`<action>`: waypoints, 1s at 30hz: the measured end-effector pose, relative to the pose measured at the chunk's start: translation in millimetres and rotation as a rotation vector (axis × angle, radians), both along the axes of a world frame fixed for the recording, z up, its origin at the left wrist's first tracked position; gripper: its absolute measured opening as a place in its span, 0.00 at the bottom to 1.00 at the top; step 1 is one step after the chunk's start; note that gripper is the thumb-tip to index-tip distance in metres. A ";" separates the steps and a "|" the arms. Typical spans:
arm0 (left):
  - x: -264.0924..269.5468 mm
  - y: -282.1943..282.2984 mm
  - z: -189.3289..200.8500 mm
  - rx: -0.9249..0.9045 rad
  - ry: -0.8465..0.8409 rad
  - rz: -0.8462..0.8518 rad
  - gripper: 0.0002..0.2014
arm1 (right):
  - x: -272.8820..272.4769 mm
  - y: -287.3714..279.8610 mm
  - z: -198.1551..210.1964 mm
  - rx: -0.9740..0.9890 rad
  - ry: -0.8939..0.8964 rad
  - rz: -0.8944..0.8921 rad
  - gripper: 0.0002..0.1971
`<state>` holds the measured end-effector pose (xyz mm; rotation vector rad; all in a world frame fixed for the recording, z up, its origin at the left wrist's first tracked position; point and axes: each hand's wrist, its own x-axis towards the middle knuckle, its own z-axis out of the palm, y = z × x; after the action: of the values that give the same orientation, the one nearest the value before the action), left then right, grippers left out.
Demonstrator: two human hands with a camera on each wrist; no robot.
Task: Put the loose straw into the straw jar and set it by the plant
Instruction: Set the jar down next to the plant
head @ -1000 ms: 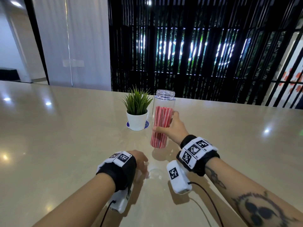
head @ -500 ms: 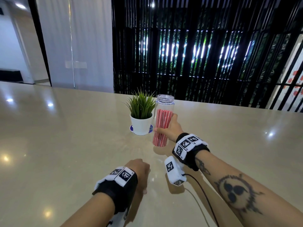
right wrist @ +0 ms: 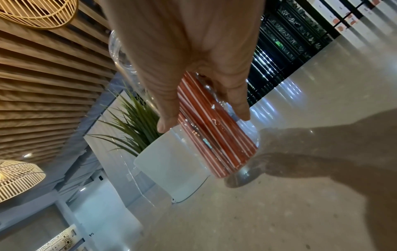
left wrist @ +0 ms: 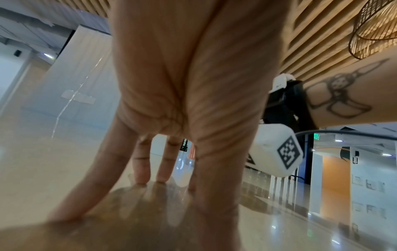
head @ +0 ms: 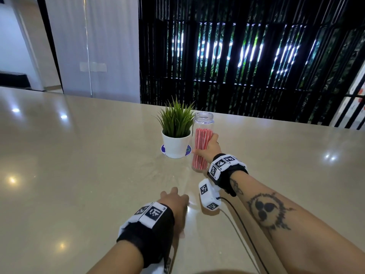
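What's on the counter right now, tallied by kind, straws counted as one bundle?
Clear plastic straw jar, gripped by the right hand: 1
Red-and-white striped straw bundle, inside it: 1
Green potted plant in white pot: 1
Blue-rimmed round coaster: 1
Total: 4

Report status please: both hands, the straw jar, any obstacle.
Right hand grips straw jar, upright beside potted plant. Left hand open, fingertips on table. No loose straw visible. Nothing in the way.
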<state>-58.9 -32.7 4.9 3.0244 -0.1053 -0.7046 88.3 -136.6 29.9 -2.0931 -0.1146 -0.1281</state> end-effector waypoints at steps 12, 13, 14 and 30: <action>13.6 4.8 -2.1 -0.128 -0.003 0.079 0.31 | 11.7 4.2 -14.8 0.015 0.006 -0.018 0.39; 13.6 4.9 -2.7 -0.132 0.000 0.083 0.31 | 12.7 4.5 -15.0 0.018 0.005 -0.022 0.40; 13.6 4.7 -2.3 -0.127 0.005 0.080 0.32 | 13.5 4.6 -14.8 0.019 0.001 -0.026 0.40; 18.2 4.8 2.2 -0.097 0.067 0.079 0.46 | 28.5 9.1 -22.8 0.010 -0.017 -0.041 0.41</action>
<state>-40.8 -27.8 7.1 2.8917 -0.0172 -0.7698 116.8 -127.5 7.1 -2.0850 -0.0812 -0.1703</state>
